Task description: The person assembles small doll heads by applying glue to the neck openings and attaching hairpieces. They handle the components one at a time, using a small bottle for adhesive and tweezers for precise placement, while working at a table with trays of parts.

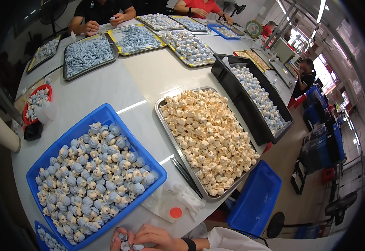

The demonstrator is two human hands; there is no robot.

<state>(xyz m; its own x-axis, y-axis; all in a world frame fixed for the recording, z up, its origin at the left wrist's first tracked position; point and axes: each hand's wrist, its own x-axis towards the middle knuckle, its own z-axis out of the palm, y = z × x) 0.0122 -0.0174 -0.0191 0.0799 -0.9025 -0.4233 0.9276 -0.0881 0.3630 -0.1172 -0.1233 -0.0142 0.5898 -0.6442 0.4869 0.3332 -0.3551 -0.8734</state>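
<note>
At the lower edge, my left hand [119, 237] is closed around small blue-grey pieces [125, 244], partly hidden by its fingers. My right hand [156, 236], with a black band on its wrist, meets it there with bent fingers. Whether the right fingers grip a piece of their own is hard to make out. Just beyond the hands lies a blue tray [159, 178] heaped with small doll heads [94, 178] with blue-grey hair. To the right, a metal tray [170, 144] is piled with hollow cream doll-head parts [209, 142].
Tweezers [186, 178] and a plastic bag [172, 203] lie between the trays. A black bin [274, 134] of blue pieces stands at right, a red basket [48, 90] and a cup [5, 131] at left. Across the table, co-workers sit behind trays [89, 56] of blue parts.
</note>
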